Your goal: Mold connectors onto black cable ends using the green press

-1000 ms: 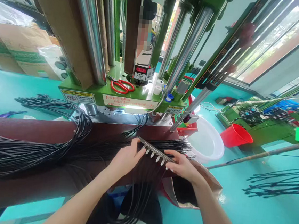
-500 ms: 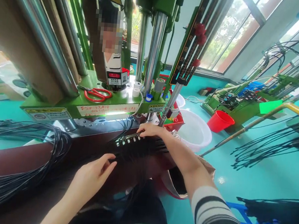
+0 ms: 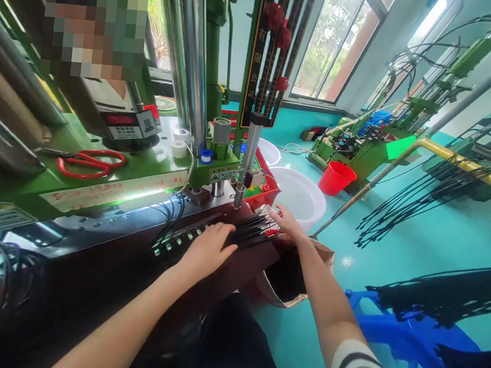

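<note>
Head view: held left hand (image 3: 209, 248) at the black cables (image 3: 252, 230), fingers loosely open; held right hand (image 3: 289, 225) by the cable tips, grip impossible to tell. Saw the connector strip (image 3: 180, 240) lying on the brown bench (image 3: 244, 267), partly behind the left hand, apparently loaded already; judged the bunched black cables yet to be dealt with.

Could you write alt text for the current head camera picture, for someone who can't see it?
A person's left hand and right hand are at a bundle of black cables on a brown table, before a green machine. Red-handled scissors lie on the machine; to the right, a red bucket and a white tub stand on a teal floor.
</note>
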`<state>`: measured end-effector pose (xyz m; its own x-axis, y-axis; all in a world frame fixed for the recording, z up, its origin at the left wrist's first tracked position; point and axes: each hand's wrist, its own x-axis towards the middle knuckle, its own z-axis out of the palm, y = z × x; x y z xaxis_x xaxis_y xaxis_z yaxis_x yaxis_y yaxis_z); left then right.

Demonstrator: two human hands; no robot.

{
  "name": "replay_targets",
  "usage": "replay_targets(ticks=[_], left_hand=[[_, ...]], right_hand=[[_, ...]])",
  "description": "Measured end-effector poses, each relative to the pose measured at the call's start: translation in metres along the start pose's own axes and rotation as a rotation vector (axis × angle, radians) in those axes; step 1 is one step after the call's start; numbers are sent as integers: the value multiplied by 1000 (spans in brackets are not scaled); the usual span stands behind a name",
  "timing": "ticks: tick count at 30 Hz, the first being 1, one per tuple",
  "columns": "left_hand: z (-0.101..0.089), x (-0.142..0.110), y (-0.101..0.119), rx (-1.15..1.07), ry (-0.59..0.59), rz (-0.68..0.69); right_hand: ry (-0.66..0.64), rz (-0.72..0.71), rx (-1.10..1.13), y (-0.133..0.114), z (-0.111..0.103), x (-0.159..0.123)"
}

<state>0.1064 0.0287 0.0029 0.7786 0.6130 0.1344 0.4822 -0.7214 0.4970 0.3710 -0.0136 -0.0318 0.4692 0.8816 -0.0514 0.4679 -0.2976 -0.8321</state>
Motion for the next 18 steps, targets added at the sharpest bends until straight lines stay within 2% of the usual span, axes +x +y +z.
replay_targets(ticks=[4, 7, 14, 18], left_hand=[[26, 52, 6, 95, -108, -93], [36, 72, 0, 79, -141, -189], [19, 85, -13, -383, -272, -282], [14, 86, -10, -386, -225, -259]], right_hand=[[-219, 56, 125, 5, -3, 19], [-234, 37, 227, 0, -3, 27], [-207, 24, 484, -17, -12, 25], [-153, 50, 554, -11, -10, 12]])
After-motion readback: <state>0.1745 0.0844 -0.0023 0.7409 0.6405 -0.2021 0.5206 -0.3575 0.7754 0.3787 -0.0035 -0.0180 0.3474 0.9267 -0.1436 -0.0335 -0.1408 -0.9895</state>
